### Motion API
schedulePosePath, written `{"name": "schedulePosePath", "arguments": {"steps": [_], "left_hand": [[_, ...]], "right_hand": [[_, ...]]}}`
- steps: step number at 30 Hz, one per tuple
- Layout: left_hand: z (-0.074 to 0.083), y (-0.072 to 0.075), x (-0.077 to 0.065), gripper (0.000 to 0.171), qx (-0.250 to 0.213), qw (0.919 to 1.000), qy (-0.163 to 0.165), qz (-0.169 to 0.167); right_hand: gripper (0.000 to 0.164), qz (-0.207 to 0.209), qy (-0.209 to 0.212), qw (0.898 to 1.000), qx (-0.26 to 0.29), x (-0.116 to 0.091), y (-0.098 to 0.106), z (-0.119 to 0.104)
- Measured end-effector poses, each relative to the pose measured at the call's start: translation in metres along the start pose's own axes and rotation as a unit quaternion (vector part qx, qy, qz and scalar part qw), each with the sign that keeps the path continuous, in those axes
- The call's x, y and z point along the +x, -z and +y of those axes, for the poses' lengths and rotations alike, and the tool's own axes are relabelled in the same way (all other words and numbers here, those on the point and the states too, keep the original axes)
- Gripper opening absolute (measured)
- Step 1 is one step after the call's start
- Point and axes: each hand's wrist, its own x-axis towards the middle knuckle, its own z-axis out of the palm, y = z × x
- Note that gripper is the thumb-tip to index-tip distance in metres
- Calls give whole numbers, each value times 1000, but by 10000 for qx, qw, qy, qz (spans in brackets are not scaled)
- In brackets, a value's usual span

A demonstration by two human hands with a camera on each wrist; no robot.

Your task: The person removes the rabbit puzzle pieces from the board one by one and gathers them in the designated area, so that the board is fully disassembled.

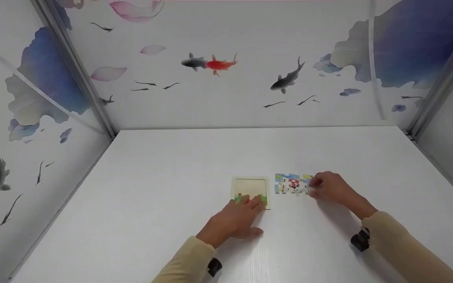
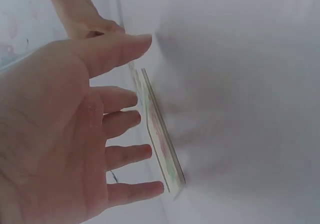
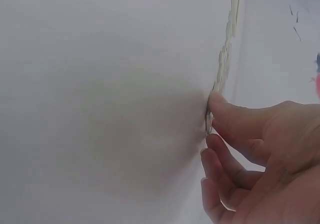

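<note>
A small wooden puzzle tray (image 1: 251, 186) lies on the white table, with green and red pieces fitted along its near side and bare wood beyond them. My left hand (image 1: 234, 219) is spread over the tray's near part, fingers straight, covering some of those pieces. In the left wrist view, the tray (image 2: 162, 141) shows edge-on past the fingertips. Right of the tray lies a group of loose jigsaw pieces (image 1: 294, 184) with a red and white cartoon figure. At the group's right edge my right hand (image 1: 333, 188) pinches a puzzle piece (image 3: 209, 123) between thumb and fingers; its picture is hidden.
The white table (image 1: 140, 204) spreads around the puzzle. Printed panels (image 1: 230, 102) with fish and petals enclose it at the back and both sides, joined by metal posts (image 1: 92, 94). Black wrist straps (image 1: 360, 239) sit at both sleeves.
</note>
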Motion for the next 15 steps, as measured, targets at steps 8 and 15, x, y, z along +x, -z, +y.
{"name": "schedulePosePath", "arguments": {"steps": [8,15], "left_hand": [[19,-10,-5,82,-429,9987,224,166],[23,-14,-2,82,-471,9979,418,122]], "right_hand": [[27,-82,129,9993,351,13,-4,-46],[24,-188,545,9946,866,44,-28,-82]]}}
